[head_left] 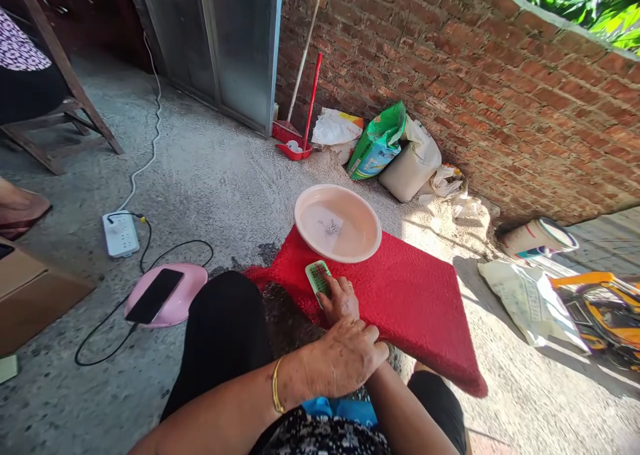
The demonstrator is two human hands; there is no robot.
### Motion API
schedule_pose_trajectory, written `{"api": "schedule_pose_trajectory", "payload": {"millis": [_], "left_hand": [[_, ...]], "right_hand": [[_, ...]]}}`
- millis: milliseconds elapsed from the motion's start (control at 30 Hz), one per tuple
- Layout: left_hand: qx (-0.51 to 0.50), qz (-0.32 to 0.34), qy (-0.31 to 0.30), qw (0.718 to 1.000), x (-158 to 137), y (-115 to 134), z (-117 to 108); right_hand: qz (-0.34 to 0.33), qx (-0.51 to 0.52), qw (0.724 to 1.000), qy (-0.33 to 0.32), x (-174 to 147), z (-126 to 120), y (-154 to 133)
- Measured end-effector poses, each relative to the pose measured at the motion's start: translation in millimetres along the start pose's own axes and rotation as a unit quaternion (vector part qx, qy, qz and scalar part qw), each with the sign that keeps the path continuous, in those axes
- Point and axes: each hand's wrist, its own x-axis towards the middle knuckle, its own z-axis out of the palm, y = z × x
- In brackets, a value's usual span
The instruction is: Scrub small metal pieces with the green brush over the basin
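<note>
My right hand [343, 300] grips a small green scrubbing brush [319, 280] by its near end, low over the wet red cloth [415, 295]. Across my right wrist lies my left hand [345, 358], its fingers wrapped round that wrist; a gold bracelet [277, 385] circles my left forearm. The red cloth is spread over a low flat surface in front of my knees. At its far left edge, just beyond the brush, stands a pale pink basin [337, 223] with water in it.
A pink stool [193, 278] holding a phone [156, 295] is left of my knee, near a white power strip [121, 233] with cables. Bags [377, 141] and a red dustpan [293, 150] line the brick wall. Someone sits at far left. An orange bicycle [610, 308] is at right.
</note>
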Motion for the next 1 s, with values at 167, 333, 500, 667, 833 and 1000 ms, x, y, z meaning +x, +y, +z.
{"api": "schedule_pose_trajectory", "payload": {"millis": [167,333,500,667,833,1000], "left_hand": [[0.000,-0.001,0.000,1.000,-0.4,1.7,-8.7],[0.000,-0.003,0.008,1.000,-1.4,2.3,-8.9],[-0.006,0.012,0.004,1.000,-0.2,1.0,-10.6],[-0.008,0.012,-0.008,1.000,3.8,0.9,-10.1],[0.008,-0.012,0.001,1.000,2.6,2.9,-9.3],[0.009,-0.007,0.011,1.000,-0.5,3.9,-10.2]], "right_hand": [[-0.044,0.012,0.999,0.008,11.5,1.5,-34.6],[-0.133,0.021,0.991,-0.003,9.9,4.9,-45.6],[-0.033,-0.014,0.999,0.003,12.1,-1.3,-25.4],[0.061,-0.032,0.998,-0.014,7.6,-15.1,11.1],[0.129,-0.031,0.990,0.050,-16.4,-30.5,65.5],[0.153,-0.026,0.984,0.092,-34.0,-45.7,84.3]]}}
